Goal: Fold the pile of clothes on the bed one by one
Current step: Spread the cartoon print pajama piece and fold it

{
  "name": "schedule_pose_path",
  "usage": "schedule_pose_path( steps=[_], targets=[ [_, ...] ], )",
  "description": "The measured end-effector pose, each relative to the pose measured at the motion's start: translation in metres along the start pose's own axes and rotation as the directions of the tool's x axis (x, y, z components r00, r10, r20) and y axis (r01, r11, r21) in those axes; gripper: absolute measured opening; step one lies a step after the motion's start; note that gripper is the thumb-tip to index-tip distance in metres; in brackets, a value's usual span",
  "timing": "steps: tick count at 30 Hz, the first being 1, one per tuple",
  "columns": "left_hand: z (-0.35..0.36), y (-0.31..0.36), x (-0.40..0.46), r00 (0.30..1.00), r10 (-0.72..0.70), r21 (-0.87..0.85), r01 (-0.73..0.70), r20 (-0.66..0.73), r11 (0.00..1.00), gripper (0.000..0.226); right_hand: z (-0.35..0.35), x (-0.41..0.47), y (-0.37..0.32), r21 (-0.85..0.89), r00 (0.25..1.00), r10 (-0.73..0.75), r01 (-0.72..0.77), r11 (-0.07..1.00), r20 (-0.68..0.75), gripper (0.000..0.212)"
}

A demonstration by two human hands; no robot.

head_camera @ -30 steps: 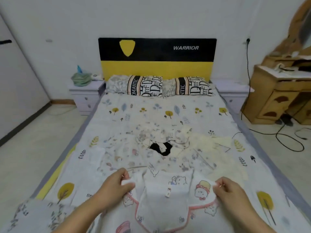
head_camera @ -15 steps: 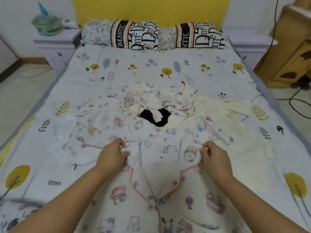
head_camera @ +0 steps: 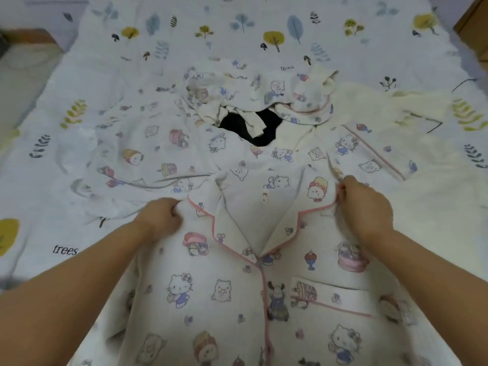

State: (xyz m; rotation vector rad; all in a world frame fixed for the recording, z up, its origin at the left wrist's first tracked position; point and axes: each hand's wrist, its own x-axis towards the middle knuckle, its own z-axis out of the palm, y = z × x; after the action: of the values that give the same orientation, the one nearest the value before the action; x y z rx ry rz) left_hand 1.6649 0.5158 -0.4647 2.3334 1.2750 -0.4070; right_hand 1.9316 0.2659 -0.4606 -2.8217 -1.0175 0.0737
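Note:
A white cartoon-print pajama shirt [head_camera: 237, 299] with pink piping lies front up on the bed, collar away from me. My left hand [head_camera: 161, 219] grips its left shoulder and my right hand [head_camera: 361, 204] pinches its right shoulder. Beyond the collar sits the pile of clothes [head_camera: 253, 109]: more cartoon-print pieces, a black garment [head_camera: 253, 128] and a cream garment [head_camera: 369, 112] to the right.
The bedsheet [head_camera: 79, 75] is white with a leaf and tree print and reaches past both sides of the pile. A wooden furniture corner [head_camera: 472, 19] shows at the top right. Floor [head_camera: 23, 64] appears at the left edge.
My head has dipped and come closer, so the pillows and headboard left the view. Both hands have slid apart along the shirt's shoulders, and the shirt lies flatter.

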Motion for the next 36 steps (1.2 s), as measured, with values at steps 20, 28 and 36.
schedule_pose_path(
  steps=[20, 28, 36],
  targets=[
    [0.145, 0.039, -0.111, 0.962, 0.264, 0.316, -0.273, 0.072, 0.908, 0.073, 0.063, -0.157, 0.019, -0.154, 0.943, -0.245, 0.282, 0.947, 0.225, 0.062],
    [0.133, 0.028, -0.186, 0.930, 0.356, 0.170, -0.367, 0.091, 0.915, 0.057, 0.032, -0.206, -0.034, 0.031, 0.977, -0.060, 0.055, 0.998, 0.205, 0.046],
    [0.150, 0.014, -0.285, 0.975, 0.196, 0.058, -0.203, 0.103, 0.978, 0.055, 0.020, -0.308, -0.064, 0.052, 0.877, -0.119, 0.107, 0.993, 0.466, 0.063]
  ],
)
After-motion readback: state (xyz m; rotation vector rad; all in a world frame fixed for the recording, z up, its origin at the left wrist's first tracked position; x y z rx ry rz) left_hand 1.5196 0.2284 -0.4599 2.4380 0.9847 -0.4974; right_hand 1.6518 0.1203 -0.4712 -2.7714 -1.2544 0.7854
